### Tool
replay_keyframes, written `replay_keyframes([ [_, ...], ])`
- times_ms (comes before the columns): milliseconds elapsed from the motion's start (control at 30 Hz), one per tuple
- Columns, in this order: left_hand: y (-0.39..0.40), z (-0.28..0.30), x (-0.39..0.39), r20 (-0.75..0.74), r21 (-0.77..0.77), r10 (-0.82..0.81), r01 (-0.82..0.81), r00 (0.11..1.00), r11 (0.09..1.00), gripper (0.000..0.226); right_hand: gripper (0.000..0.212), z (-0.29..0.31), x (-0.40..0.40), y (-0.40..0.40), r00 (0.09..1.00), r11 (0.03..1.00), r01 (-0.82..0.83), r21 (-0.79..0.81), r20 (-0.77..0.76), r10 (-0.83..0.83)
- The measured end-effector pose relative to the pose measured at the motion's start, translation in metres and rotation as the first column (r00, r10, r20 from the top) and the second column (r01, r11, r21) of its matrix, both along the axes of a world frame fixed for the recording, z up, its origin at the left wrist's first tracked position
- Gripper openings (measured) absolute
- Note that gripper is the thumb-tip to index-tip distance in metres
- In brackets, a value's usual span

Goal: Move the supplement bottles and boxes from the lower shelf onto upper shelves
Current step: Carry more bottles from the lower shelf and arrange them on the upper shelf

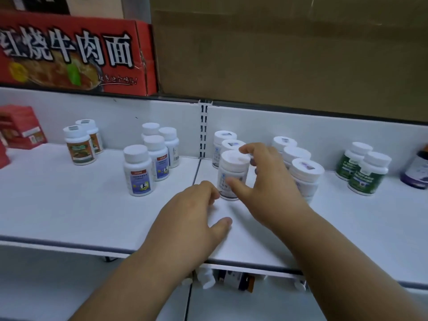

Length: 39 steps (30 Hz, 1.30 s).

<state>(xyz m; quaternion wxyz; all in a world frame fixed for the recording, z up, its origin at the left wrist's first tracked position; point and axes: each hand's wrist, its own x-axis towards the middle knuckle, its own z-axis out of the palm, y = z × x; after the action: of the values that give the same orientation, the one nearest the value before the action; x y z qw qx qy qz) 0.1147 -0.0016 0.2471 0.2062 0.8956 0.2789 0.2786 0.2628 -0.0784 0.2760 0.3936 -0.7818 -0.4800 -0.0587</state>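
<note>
**Desk:** Where are you in the task?

**Operator:** I'm at the placing step, I judge. Both my hands are over the upper shelf (69,205), near the middle of its front edge. My right hand (266,181) is spread around the front white bottle (232,174), thumb low against its label, fingers arched over the cap. Motion blur keeps me from telling whether I'm gripping it or have let go.

**Desk:** And the left?

**Operator:** My left hand (192,214) lies loose on the shelf just left of that bottle, fingers lightly curled, holding nothing.

**Desk:** Where does the bottle sit?

**Operator:** Upright, just right of the slotted post (203,128), at the head of a row with two matching bottles (228,141) behind it toward the back wall. Another row of white bottles (298,163) stands just right of my hand.

**Desk:** What's next?

**Operator:** Probably back down. On the lower shelf (254,304), under the front edge, I see a white bottle (206,278) and a dark bottle (238,280). I'd withdraw my right hand carefully, without knocking the neighbouring row.
</note>
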Motion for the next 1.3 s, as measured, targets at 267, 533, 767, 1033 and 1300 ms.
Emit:
replay_keyframes([
  [267, -0.006, -0.014, -0.058, 0.020, 0.205, -0.093, 0.087, 0.995, 0.975, 0.026, 0.044, 0.002, -0.070, -0.046, 0.981, 0.993, 0.088, 0.073, 0.169, -0.100],
  [533, -0.012, -0.084, -0.162, -0.006, 0.259, -0.289, 0.281, 0.957, 0.924, 0.025, 0.032, -0.050, -0.184, -0.081, 0.963, 0.968, 0.124, 0.217, 0.209, -0.170],
  [767, -0.004, -0.134, -0.164, -0.192, 0.103, -0.275, 0.298, 0.942, 0.949, 0.039, 0.027, -0.094, -0.205, -0.088, 0.965, 0.979, 0.185, 0.083, 0.172, -0.197],
  [1033, 0.013, -0.192, -0.092, -0.262, -0.046, -0.214, 0.209, 0.941, 0.977, 0.047, 0.031, -0.170, -0.144, -0.074, 0.974, 0.964, 0.228, -0.137, 0.040, -0.225],
  [1300, 0.048, -0.271, -0.026, -0.285, 0.015, 0.073, -0.072, 0.956, 0.997, 0.052, 0.046, -0.269, -0.061, -0.007, 0.992, 0.912, 0.104, -0.396, -0.020, -0.122],
])
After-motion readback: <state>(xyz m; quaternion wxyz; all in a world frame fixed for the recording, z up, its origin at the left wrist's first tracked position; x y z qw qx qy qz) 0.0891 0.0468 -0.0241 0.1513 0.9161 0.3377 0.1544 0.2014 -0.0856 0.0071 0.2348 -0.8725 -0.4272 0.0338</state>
